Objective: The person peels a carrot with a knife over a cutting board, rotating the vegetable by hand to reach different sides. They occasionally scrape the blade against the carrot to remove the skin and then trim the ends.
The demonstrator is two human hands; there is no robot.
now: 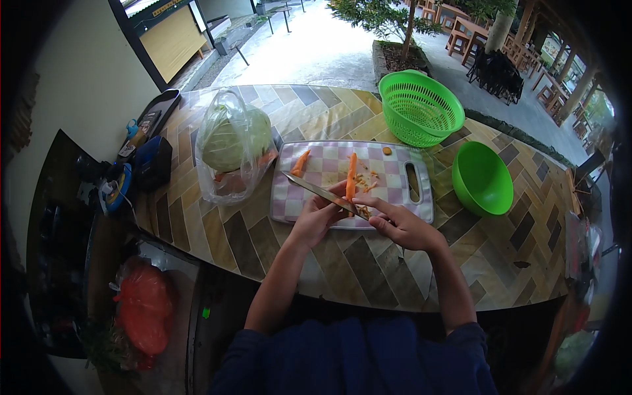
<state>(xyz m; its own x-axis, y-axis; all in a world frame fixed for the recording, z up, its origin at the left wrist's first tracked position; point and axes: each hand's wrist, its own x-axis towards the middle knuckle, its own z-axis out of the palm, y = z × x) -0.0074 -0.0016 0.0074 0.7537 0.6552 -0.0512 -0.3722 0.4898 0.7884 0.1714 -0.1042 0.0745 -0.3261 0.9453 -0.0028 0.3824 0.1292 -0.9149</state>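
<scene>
A long peeled carrot (352,172) points away from me over the checkered cutting board (322,158). My left hand (317,220) is closed around its near end, fingers partly hidden by the knife. Across the carrot lies the knife (306,184), its tip toward the upper left. My right hand (403,225) grips the knife at its right end; the handle is mostly covered by the fingers. Orange peelings (363,182) are scattered beside the carrot. A shorter carrot piece (300,162) rests on the board's left part, and a small cut end (386,151) near its top right.
Left of the board stands a clear plastic bag (227,187) with a cabbage (247,135) inside. A green colander (421,108) and a green bowl (480,178) stand to the right. A red plastic bag (146,306) is below the table's left edge; a black tray (158,112) sits far left.
</scene>
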